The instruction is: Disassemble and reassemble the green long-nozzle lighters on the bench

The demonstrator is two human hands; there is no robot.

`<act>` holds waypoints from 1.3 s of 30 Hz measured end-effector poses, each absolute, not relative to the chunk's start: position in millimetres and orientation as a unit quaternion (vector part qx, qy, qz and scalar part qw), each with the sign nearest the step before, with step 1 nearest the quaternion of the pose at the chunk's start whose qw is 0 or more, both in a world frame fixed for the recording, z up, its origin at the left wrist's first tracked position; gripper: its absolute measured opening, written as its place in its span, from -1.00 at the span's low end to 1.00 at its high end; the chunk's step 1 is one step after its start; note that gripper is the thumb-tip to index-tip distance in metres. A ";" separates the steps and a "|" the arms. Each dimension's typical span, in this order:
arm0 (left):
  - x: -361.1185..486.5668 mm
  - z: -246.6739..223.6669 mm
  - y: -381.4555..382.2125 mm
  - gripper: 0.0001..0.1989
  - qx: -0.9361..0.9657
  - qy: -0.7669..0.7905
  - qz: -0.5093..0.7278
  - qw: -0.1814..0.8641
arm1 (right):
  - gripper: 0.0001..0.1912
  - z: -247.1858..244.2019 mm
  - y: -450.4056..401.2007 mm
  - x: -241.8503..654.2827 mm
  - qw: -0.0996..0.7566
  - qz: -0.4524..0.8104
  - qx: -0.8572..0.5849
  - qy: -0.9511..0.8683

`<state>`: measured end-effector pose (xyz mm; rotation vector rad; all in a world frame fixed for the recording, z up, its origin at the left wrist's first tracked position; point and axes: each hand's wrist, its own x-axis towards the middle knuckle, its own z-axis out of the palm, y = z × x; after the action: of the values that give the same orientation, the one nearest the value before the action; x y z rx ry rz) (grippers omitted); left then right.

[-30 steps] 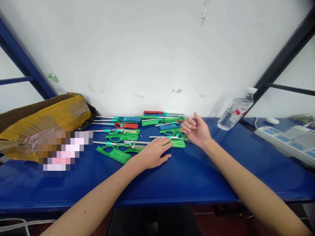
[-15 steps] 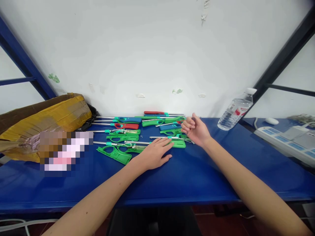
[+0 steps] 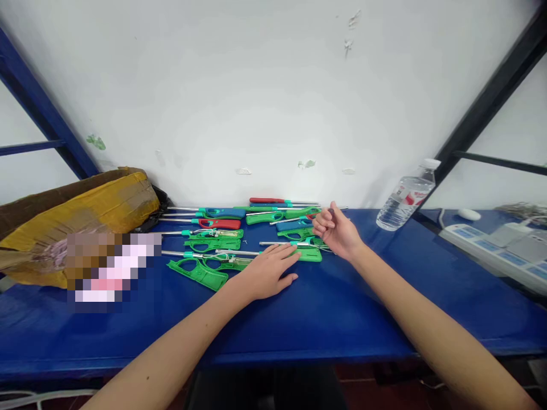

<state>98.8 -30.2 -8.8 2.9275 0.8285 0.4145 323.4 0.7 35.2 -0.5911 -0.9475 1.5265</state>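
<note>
My left hand (image 3: 273,270) lies flat, palm down, fingers stretched out. Its fingertips reach over the green handle of a long-nosed gas lighter (image 3: 310,254), partly covering it. My right hand (image 3: 339,230) is raised with curled fingers; a small dark spot shows near the fingertips, too small to name. Behind it lie more lighters, among them a blue-handled lighter (image 3: 293,224). Left of my hands are a red lighter (image 3: 222,223), a blue lighter (image 3: 224,213) and a loose green casing half (image 3: 205,275). Several green handles are opened, with thin wires and inner parts showing.
A taped cardboard box (image 3: 98,208) stands at the left of the blue table (image 3: 333,324), beside a blurred-out patch. A water bottle (image 3: 404,199) leans near the right frame post. Farther right sit a white power strip (image 3: 491,250) and a white oval object (image 3: 469,214).
The camera view has shifted slightly, so everything sits a little lower in the picture. Both hands keep nearly the same pose and place over the table.
</note>
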 end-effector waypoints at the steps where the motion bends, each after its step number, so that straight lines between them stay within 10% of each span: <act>1: 98.9 -8.4 -30.2 -0.53 0.953 0.270 0.135 0.036 | -0.48 35.1 0.7 323.9 0.580 0.661 -0.244 -0.409; 11: 97.8 -6.9 -28.5 -0.52 0.951 0.271 0.139 0.049 | -0.76 36.5 -0.8 327.9 0.596 0.645 -0.238 -0.415; 21: 98.9 -7.6 -27.8 -0.51 0.949 0.276 0.135 0.064 | -0.43 35.8 1.6 332.5 0.579 0.665 -0.211 -0.423; 28: 99.3 -8.6 -27.3 -0.50 0.951 0.279 0.123 0.054 | -0.76 35.0 -0.7 330.6 0.597 0.645 -0.244 -0.411; 39: 98.9 -11.7 -26.1 -0.50 0.951 0.275 0.129 0.050 | -0.39 35.0 -0.1 330.2 0.567 0.663 -0.205 -0.443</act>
<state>98.9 -26.1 -11.7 2.8980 0.8388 0.3915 330.2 -0.1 35.0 -0.4827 -1.0416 1.5588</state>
